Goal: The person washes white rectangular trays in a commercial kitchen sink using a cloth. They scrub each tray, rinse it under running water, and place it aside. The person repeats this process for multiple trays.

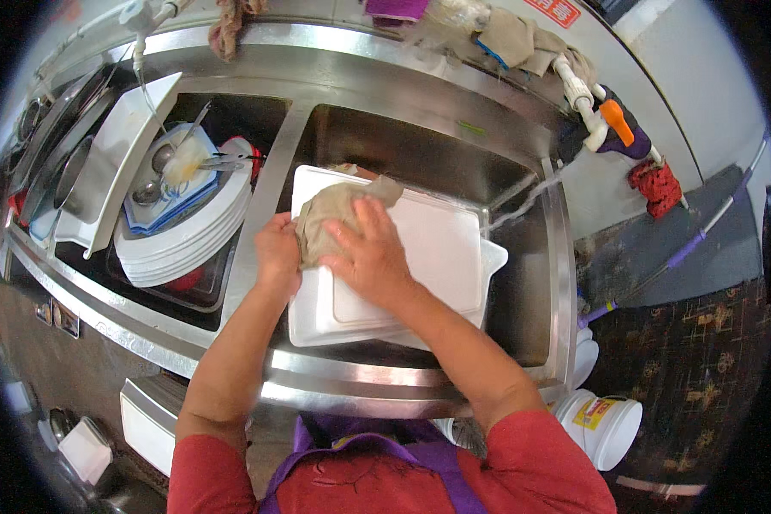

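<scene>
My left hand [277, 257] grips the left edge of a white rectangular tray [434, 250], which looks turned bottom up over the right basin. A beige cloth [321, 215] is bunched over the tray's left end. Spread across that cloth, my right hand [371, 257] presses it against the tray. Part of the cloth also touches the fingers of my left hand. Under the tray lies another white dish with a pointed corner [496, 255]. What else is below them is hidden.
Water [530, 198] runs from a tap with an orange handle [617, 122] into the right basin [520, 308]. The left basin holds stacked white plates [180, 260], blue-edged dishes [170, 221], ladles [146, 193] and a long white tray [112, 160]. A white bucket [607, 434] stands at lower right.
</scene>
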Motion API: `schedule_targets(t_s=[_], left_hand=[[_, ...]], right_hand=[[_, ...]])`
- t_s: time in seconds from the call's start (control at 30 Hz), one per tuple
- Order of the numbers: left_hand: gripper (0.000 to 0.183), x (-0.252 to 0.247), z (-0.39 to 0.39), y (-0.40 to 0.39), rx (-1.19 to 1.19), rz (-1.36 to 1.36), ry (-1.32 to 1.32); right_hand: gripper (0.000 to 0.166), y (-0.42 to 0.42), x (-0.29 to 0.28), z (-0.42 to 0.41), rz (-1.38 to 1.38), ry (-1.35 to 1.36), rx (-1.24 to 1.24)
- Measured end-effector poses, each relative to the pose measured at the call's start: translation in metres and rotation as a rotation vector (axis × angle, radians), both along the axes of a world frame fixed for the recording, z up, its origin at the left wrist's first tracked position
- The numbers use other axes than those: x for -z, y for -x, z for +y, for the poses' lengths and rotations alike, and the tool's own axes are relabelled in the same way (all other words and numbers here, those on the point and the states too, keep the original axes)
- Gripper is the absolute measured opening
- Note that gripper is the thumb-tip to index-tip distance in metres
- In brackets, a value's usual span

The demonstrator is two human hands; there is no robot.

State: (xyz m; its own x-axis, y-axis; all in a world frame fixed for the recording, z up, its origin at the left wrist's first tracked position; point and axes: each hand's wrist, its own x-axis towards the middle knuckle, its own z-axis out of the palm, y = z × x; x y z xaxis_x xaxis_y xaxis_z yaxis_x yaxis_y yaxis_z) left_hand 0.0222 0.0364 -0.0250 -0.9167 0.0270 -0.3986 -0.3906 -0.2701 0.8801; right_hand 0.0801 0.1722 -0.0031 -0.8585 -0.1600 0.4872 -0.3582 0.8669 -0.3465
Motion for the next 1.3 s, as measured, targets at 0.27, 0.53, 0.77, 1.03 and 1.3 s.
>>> schedule_targets(t_s=[0.27, 0.53, 0.77, 1.03, 1.3], left_hand=[[0.021, 0.009, 0.001, 0.005, -0.012, 0.009, 0.04], [0.024, 0.013, -0.002, 0.005, -0.003, 0.008, 0.111], [0.026, -0.003, 0.0, 0.004, -0.014, -0.075, -0.074], [0.019, 0.006, -0.006, 0.009, 0.074, -0.034, -0.044], [0.025, 0.013, -0.002, 0.015, 0.045, -0.041, -0.276]], right_hand=[[0.037, 0.007, 0.065, 0.136, -0.126, -0.026, 0.531], [0.037, -0.036, 0.091, 0.184, -0.332, 0.169, 0.84], [0.028, 0.019, 0.053, 0.103, -0.063, 0.123, 0.461], [0.026, 0.053, -0.023, -0.01, -0.087, 0.143, -0.023], [0.016, -0.01, -0.015, -0.042, 0.064, -0.026, -0.085]])
